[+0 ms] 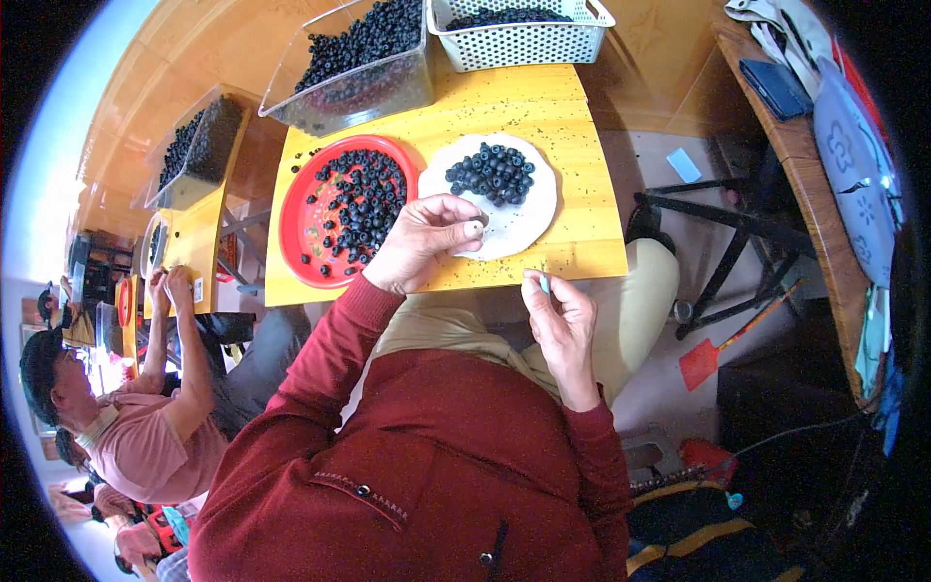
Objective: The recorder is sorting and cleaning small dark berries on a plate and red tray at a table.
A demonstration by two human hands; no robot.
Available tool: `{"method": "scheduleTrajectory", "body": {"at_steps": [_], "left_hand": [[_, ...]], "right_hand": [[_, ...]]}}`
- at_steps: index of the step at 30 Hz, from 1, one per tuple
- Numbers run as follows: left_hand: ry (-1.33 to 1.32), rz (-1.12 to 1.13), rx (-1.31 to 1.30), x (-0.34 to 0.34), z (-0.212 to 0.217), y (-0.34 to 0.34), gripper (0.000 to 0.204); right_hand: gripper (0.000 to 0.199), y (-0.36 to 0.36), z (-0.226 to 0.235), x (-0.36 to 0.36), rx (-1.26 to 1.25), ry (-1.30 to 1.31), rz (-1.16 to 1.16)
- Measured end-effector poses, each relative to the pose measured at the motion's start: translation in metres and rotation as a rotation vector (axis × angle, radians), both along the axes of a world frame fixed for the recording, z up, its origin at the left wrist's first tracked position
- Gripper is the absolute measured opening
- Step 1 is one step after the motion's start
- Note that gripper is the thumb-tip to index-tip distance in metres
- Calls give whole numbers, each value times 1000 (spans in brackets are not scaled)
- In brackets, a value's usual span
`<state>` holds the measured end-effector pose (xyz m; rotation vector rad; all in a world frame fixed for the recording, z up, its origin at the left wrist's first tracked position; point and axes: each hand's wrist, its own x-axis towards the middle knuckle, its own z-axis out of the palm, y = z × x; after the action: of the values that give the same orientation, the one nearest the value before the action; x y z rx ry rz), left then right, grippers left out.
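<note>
My left hand (pixel 427 238) is over the near edge of the white plate (pixel 519 238), thumb and forefinger pinched on a small dark berry that mostly hides behind the fingertips. Just off the table's near edge, my right hand (pixel 562 330) grips a small teal tool (pixel 545 283); only its tip shows. A pile of dark blue berries (pixel 492 175), which look like blueberries, lies on the plate's far half. To the left, a red round tray (pixel 301 218) holds many more berries (pixel 364 199), with small greenish bits among them.
Tiny dark crumbs dot the yellow table (pixel 572 233). Behind stand a clear bin (pixel 369 97) and a white perforated basket (pixel 524 44), both with berries. At left, a person (pixel 155 427) works at another table. A red fly swatter (pixel 700 364) is at right.
</note>
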<state>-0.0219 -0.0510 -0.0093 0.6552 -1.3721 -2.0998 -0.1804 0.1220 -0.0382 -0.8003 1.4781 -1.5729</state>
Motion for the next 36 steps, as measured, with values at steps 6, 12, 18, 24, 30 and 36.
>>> {"method": "scheduleTrajectory", "body": {"at_steps": [6,12,18,24,30,36], "left_hand": [[162,36,269,2,5,6,14],[302,0,393,6,-6,14,21],[307,-4,491,9,-13,23,20],[354,27,577,13,-22,30,21],[389,-20,612,14,-25,37,18],[347,-31,558,10,-23,47,16]], "right_hand": [[23,0,8,3,-2,-19,8],[25,0,13,5,12,-10,19],[25,-4,16,8,-9,74,-19],[28,-7,27,9,-45,234,-3],[31,-15,38,10,-100,358,52],[33,-26,38,16,-236,326,58]]}}
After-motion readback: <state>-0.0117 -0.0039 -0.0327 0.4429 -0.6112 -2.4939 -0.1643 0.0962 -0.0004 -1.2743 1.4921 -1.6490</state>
